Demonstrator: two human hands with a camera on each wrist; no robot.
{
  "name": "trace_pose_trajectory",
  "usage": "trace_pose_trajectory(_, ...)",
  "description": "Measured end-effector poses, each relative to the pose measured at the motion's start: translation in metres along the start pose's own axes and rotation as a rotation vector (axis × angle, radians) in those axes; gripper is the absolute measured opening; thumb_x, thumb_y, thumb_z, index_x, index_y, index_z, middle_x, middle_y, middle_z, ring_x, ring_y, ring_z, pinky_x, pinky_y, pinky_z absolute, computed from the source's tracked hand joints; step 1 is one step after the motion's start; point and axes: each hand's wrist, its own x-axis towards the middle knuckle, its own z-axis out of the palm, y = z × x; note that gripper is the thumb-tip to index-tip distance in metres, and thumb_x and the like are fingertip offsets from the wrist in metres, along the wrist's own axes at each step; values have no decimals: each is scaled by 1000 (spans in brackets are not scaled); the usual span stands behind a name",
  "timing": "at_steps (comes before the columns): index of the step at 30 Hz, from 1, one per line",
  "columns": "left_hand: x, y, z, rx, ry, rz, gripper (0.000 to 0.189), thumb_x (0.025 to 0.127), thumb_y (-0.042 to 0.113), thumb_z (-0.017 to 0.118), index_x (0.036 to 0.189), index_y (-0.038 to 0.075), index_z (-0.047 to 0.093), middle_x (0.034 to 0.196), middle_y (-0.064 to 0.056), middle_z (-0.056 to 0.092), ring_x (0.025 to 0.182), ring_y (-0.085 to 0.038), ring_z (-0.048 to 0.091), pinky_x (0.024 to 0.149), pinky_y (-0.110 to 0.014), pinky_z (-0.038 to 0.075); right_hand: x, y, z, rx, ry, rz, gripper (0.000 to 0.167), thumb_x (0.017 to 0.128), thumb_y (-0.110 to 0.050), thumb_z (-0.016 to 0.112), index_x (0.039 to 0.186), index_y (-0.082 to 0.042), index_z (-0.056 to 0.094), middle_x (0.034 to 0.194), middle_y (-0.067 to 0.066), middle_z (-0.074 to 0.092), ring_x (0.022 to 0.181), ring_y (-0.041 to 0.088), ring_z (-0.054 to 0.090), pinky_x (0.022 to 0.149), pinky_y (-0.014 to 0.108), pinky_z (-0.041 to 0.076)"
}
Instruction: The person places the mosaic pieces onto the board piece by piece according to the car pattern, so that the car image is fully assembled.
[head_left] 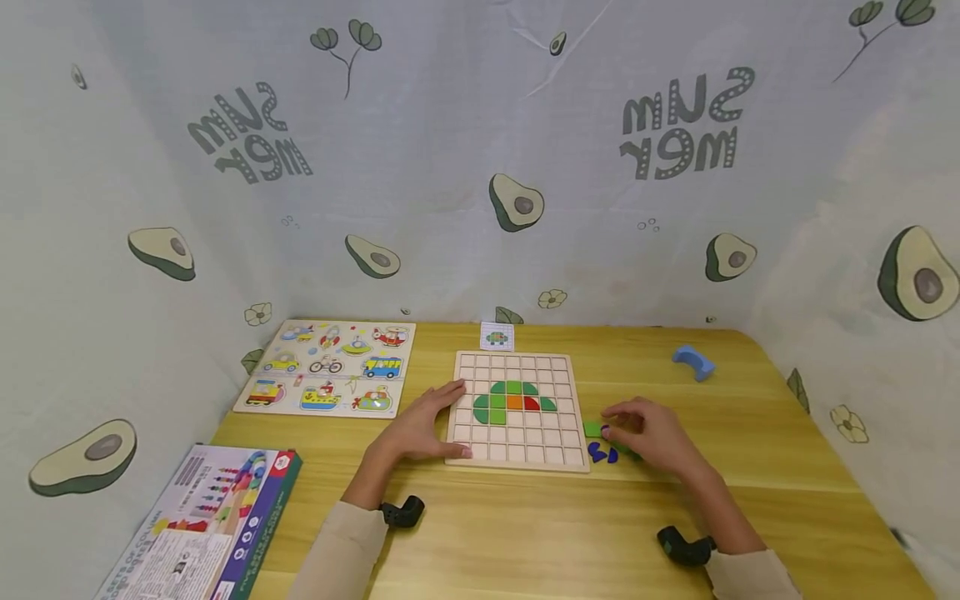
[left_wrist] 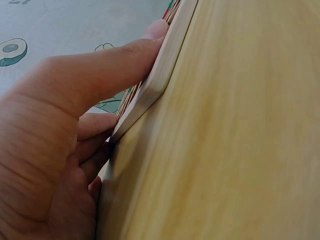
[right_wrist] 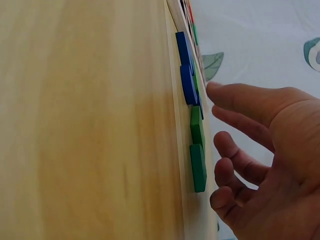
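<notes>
My left hand (head_left: 416, 425) is at the left side of a square wooden grid board (head_left: 480, 450). Its thumb (left_wrist: 115, 70) lies on the board near the front corner, and the other fingertips touch the left edge. Red, orange and green tiles (head_left: 497, 402) sit in the grid's middle squares. Right of the board, my right hand (head_left: 652, 433) hovers over loose pieces, its fingers loosely bent with nothing visible between them. Beneath it are a light green square (head_left: 592, 429), dark blue curved pieces (head_left: 597, 452) and green pieces (right_wrist: 198, 167), partly hidden by the hand in the head view.
Behind the board stands a small pattern card (head_left: 497, 337) with a turtle-like figure. A vehicle puzzle board (head_left: 326, 371) lies at the back left, a printed box (head_left: 202, 525) at the front left. A blue arch-shaped block (head_left: 694, 362) is at the back right. Patterned cloth (head_left: 450, 167) surrounds the table.
</notes>
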Motion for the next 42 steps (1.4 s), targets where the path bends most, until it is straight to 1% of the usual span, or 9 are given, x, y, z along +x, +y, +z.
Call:
trace_pose_trajectory(2,0,0,0,-4,1,-1,106,77,55,85,161,13,36,171,0,28,158,-38,23,129,-55,21,1,-1,0,-7,-21,-28,27,91,-24,80,115,-10,78,108,6,70,97,21,63,78,30,51)
trace_pose_trajectory(5,0,1,-1,-2,-3,-1,106,77,55,84,162,13,35,171,0,27,158,-38,23,130,-54,20,3,-3,1,-9,-56,-56,28,92,-22,79,117,-10,77,109,6,68,96,19,59,77,30,49)
trace_pose_trajectory(9,1,1,0,4,-6,0,106,78,56,84,162,13,35,171,0,27,158,-37,23,130,-54,20,5,-4,4,-3,-97,-53,31,91,-24,80,119,-10,76,109,7,66,90,16,55,72,27,46)
trace_pose_trajectory(13,1,2,0,-2,-7,7,106,78,55,84,161,13,36,171,-1,28,158,-36,23,130,-55,20,5,-4,5,-2,-111,-38,33,88,-26,83,117,-11,77,109,7,66,90,17,56,74,29,48)
trace_pose_trajectory(22,2,3,0,-4,-4,-1,105,78,55,84,162,14,35,171,0,27,158,-38,23,129,-55,20,5,-2,5,6,-86,-8,26,89,-24,82,112,-10,78,103,3,67,90,17,56,76,29,49)
trace_pose_trajectory(28,0,3,0,-11,-6,-7,106,78,56,84,162,13,35,171,-1,27,158,-39,22,129,-56,20,7,-5,5,0,-42,-16,27,91,-23,80,114,-9,77,102,1,67,91,15,59,75,28,51)
trace_pose_trajectory(32,-1,2,-1,-8,-4,-14,107,77,56,84,162,13,35,171,0,27,158,-40,21,129,-56,20,12,-11,7,3,-21,-31,27,92,-22,79,116,-10,77,100,0,67,89,15,57,75,29,51)
trace_pose_trajectory(42,0,1,-1,-1,-2,-3,107,77,57,84,162,13,35,171,-1,27,159,-35,23,130,-54,18,25,-32,19,21,-24,-1,25,91,-17,79,115,-10,78,100,2,67,90,18,56,74,28,50)
